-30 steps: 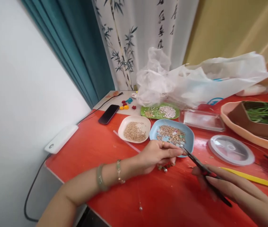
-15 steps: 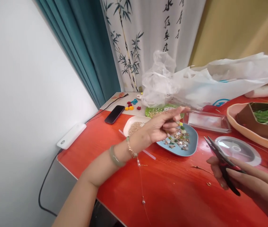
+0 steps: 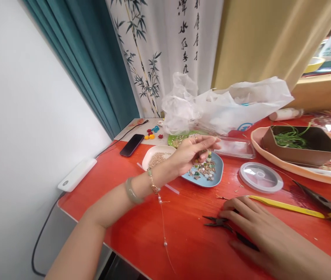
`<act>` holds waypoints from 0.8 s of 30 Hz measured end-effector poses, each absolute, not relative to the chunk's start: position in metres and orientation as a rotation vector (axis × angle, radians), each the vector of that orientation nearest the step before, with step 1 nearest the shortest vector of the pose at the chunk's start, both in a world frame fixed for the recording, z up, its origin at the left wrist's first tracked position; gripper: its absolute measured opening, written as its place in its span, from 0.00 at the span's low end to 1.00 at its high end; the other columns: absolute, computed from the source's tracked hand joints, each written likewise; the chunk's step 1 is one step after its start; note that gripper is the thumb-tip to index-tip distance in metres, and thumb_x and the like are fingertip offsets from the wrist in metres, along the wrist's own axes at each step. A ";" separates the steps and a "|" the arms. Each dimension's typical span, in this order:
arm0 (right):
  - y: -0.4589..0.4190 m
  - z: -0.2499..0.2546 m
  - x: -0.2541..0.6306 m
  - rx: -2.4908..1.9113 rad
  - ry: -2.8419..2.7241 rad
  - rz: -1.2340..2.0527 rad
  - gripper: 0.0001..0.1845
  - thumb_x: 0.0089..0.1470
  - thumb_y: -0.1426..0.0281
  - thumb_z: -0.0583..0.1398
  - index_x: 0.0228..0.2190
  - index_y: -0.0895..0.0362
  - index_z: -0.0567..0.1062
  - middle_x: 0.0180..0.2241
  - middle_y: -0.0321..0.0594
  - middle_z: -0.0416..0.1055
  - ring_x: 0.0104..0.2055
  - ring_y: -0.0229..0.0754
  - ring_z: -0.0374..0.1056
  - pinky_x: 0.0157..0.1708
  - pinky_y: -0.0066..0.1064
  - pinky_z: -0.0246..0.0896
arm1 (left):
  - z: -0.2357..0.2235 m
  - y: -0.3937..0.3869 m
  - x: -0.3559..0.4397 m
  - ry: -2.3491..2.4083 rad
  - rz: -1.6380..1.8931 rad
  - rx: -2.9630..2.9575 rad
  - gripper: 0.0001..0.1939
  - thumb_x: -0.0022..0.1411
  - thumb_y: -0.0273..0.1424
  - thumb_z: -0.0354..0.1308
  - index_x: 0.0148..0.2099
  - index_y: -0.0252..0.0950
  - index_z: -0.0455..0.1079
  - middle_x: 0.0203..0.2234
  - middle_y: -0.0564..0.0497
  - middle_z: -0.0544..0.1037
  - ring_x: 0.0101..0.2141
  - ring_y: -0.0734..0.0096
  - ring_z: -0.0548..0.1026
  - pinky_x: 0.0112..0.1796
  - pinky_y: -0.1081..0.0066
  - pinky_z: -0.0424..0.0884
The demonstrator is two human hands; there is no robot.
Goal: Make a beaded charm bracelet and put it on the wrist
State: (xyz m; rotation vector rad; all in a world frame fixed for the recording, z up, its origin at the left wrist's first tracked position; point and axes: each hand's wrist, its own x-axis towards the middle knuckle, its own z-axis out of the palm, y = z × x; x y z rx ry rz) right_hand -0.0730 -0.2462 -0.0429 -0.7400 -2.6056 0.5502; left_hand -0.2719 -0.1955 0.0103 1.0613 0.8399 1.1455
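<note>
My left hand point(image 3: 193, 151) is held up over the blue plate point(image 3: 218, 177). Its thumb and forefinger are pressed together; whatever may be between them is too small to make out. Round that wrist are a pale green bangle point(image 3: 132, 191) and a beaded bracelet point(image 3: 152, 182). A clear thread point(image 3: 163, 221) hangs from the bracelet, with a pearl bead point(image 3: 165, 244) partway down. My right hand point(image 3: 249, 219) lies low at the table, its fingers curled over the dark handles of small pliers point(image 3: 216, 221). The pliers' jaws point left and stand slightly apart.
Beads fill the blue plate and a white plate point(image 3: 144, 159). A spool point(image 3: 261, 177), yellow tweezers point(image 3: 288, 205) and larger pliers point(image 3: 323, 200) lie to the right. Behind are a clear box point(image 3: 235, 147), plastic bags point(image 3: 226, 109), a brown container point(image 3: 302, 151) and a phone point(image 3: 132, 144).
My right hand has brought the small pliers down to the table and leftward. My left thumb and forefinger have come together. The view has turned right.
</note>
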 end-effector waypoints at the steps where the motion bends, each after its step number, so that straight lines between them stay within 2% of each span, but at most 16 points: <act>1: -0.245 -0.040 -0.073 -0.744 -2.589 0.581 0.05 0.46 0.67 0.58 0.27 0.51 0.74 0.31 0.39 0.72 0.34 0.43 0.67 0.34 0.35 0.65 | 0.010 -0.199 -0.267 0.916 1.091 1.205 0.06 0.54 0.30 0.57 0.32 0.32 0.70 0.24 0.55 0.71 0.15 0.88 0.59 0.17 0.80 0.55; 5: -0.236 -0.028 -0.068 -1.040 -2.115 0.706 0.10 0.51 0.61 0.54 0.29 0.53 0.70 0.30 0.40 0.71 0.31 0.42 0.67 0.30 0.34 0.64 | 0.013 -0.215 -0.248 1.146 0.818 1.874 0.07 0.55 0.32 0.56 0.33 0.34 0.71 0.23 0.54 0.73 0.21 0.79 0.68 0.25 0.76 0.63; 8: -0.233 -0.018 -0.064 -1.200 -1.758 0.960 0.16 0.48 0.58 0.57 0.37 0.52 0.68 0.29 0.38 0.70 0.28 0.40 0.66 0.25 0.29 0.64 | 0.016 -0.224 -0.236 1.194 0.743 2.264 0.08 0.59 0.32 0.53 0.35 0.35 0.71 0.30 0.53 0.75 0.30 0.74 0.71 0.32 0.74 0.64; 12: -0.231 -0.014 -0.064 -1.123 -1.537 1.359 0.25 0.43 0.59 0.61 0.44 0.52 0.67 0.36 0.41 0.72 0.29 0.39 0.68 0.26 0.29 0.65 | 0.018 -0.227 -0.225 1.288 0.719 2.495 0.10 0.61 0.31 0.50 0.35 0.36 0.72 0.35 0.51 0.74 0.36 0.71 0.69 0.37 0.70 0.65; 14: -0.231 -0.015 -0.065 -1.095 -1.431 1.466 0.26 0.42 0.60 0.62 0.45 0.53 0.67 0.38 0.42 0.72 0.31 0.41 0.69 0.28 0.31 0.66 | 0.016 -0.227 -0.223 1.289 0.763 2.482 0.09 0.60 0.32 0.51 0.35 0.37 0.73 0.35 0.52 0.74 0.37 0.69 0.68 0.38 0.69 0.65; 17: -0.231 -0.016 -0.066 -1.097 -1.373 1.543 0.25 0.42 0.61 0.63 0.43 0.54 0.67 0.34 0.42 0.74 0.33 0.42 0.70 0.32 0.31 0.67 | 0.011 -0.224 -0.224 1.259 0.831 2.270 0.08 0.58 0.32 0.54 0.34 0.38 0.74 0.32 0.52 0.73 0.35 0.70 0.69 0.37 0.70 0.65; 21: -0.231 -0.017 -0.066 -1.162 -1.389 1.459 0.20 0.42 0.60 0.63 0.37 0.56 0.69 0.24 0.37 0.74 0.25 0.38 0.69 0.26 0.27 0.66 | 0.003 -0.220 -0.230 1.192 0.861 1.988 0.08 0.56 0.33 0.55 0.34 0.36 0.74 0.31 0.51 0.74 0.31 0.73 0.70 0.33 0.72 0.65; 24: -0.230 -0.020 -0.066 -1.186 -1.457 1.344 0.16 0.42 0.58 0.62 0.30 0.57 0.70 0.20 0.37 0.72 0.22 0.37 0.68 0.23 0.27 0.65 | 0.001 -0.219 -0.234 1.167 0.816 1.827 0.09 0.55 0.32 0.55 0.34 0.34 0.74 0.30 0.50 0.76 0.30 0.73 0.70 0.33 0.72 0.65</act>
